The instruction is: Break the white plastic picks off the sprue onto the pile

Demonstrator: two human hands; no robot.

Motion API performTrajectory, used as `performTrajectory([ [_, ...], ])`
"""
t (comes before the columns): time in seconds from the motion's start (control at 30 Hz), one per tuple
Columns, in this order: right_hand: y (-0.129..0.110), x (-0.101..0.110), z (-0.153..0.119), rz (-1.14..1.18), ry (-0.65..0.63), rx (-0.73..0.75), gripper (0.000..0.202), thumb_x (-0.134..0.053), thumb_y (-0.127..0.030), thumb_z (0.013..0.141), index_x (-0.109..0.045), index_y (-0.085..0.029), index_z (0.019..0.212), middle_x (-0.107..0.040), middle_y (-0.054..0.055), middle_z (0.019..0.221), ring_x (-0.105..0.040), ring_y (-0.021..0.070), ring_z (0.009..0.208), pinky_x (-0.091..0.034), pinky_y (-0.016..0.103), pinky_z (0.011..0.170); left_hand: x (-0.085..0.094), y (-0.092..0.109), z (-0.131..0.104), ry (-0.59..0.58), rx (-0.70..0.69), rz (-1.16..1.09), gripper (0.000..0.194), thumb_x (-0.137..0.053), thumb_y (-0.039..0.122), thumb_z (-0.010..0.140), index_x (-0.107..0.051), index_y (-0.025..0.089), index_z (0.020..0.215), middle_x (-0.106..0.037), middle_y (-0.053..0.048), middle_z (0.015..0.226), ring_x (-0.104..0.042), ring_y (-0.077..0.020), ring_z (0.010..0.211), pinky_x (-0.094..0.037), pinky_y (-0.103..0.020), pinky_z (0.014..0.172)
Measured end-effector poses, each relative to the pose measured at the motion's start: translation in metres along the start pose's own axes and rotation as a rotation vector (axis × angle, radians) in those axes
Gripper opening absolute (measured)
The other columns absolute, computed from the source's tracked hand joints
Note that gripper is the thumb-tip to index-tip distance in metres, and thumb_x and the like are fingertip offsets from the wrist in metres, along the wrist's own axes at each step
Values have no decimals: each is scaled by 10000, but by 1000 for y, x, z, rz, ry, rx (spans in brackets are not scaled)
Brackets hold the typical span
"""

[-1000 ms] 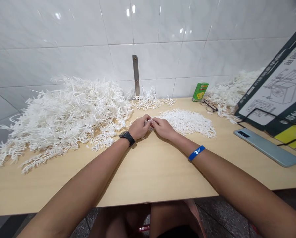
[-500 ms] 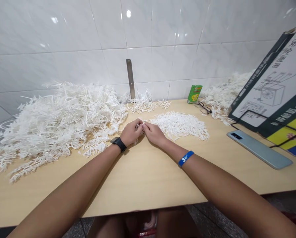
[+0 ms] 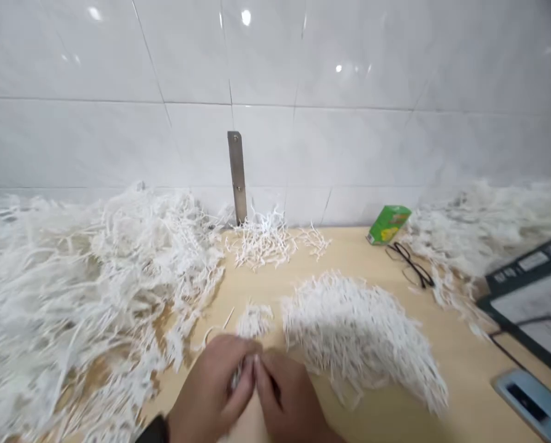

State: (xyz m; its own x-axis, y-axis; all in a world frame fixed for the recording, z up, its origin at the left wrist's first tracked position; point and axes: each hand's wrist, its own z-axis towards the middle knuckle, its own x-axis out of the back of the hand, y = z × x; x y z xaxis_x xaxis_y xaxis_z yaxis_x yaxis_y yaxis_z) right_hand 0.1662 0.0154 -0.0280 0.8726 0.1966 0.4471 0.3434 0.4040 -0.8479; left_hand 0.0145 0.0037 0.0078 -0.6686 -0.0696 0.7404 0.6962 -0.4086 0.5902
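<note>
Low in the middle of the head view, my left hand [image 3: 215,387] and my right hand [image 3: 287,394] meet at the fingertips, thumbs and fingers pinched together. A small whitish bit shows between the fingers of my left hand, too blurred to make out well; whatever my right fingertips pinch is hidden. Just beyond the hands lies a small clump of short white strands [image 3: 255,320]. A larger heap of short white pieces [image 3: 358,332] is to the right of them. On the left spreads a big tangled pile of white branching strands [image 3: 118,258].
Against the tiled wall stand a metal strip [image 3: 237,178] and a little pile of white sprigs [image 3: 263,240]. Farther right are a green box [image 3: 388,224], eyeglasses [image 3: 411,264], another white pile [image 3: 482,221], a printed carton [image 3: 534,295] and a phone [image 3: 531,403].
The view has come closer and tipped, so everything looks larger and the hands sit lower in the picture. Both hands remain together at the fingertips. The small clump beyond them now shows.
</note>
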Motion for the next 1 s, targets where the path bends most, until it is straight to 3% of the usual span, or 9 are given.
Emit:
performTrajectory([
  [0.13,8,-6,1,-74,-43,56,255,-385,-278,920,-471,-253,681,-563,29,604,-502,177,526,-321,316,505,6,-5,5,-59,-44,9,190,-436,198,852,-597,297,877,-641,-33,712,-566,-197,675,-489,-365,658],
  [0.3,0,7,3,-85,-148,24,225,-384,-238,930,-469,-237,721,-568,33,659,-524,179,591,-339,316,548,4,-8,7,-91,16,-3,177,-428,217,875,-601,254,883,-628,-41,719,-571,-198,714,-469,-369,690],
  [0.53,4,9,12,-93,-98,-6,308,-384,-309,937,-400,-214,644,-489,-2,603,-432,150,554,-294,294,546,-6,-12,6,-72,64,79,208,-405,294,903,-600,232,872,-678,-30,791,-599,-202,767,-429,-358,770],
  [0.67,3,10,13,-67,-47,23,322,-377,-362,932,-416,-205,654,-469,-13,602,-430,139,576,-299,273,560,-6,-8,5,18,38,117,196,-422,307,893,-598,224,871,-669,-22,766,-591,-198,740,-397,-320,702],
  [1.0,6,14,14,-89,-13,98,312,-383,-380,907,-507,-189,694,-510,-16,632,-463,138,637,-333,250,616,-11,-7,5,53,9,108,214,-394,333,898,-565,209,863,-628,-2,723,-542,-162,655,-344,-262,612],
])
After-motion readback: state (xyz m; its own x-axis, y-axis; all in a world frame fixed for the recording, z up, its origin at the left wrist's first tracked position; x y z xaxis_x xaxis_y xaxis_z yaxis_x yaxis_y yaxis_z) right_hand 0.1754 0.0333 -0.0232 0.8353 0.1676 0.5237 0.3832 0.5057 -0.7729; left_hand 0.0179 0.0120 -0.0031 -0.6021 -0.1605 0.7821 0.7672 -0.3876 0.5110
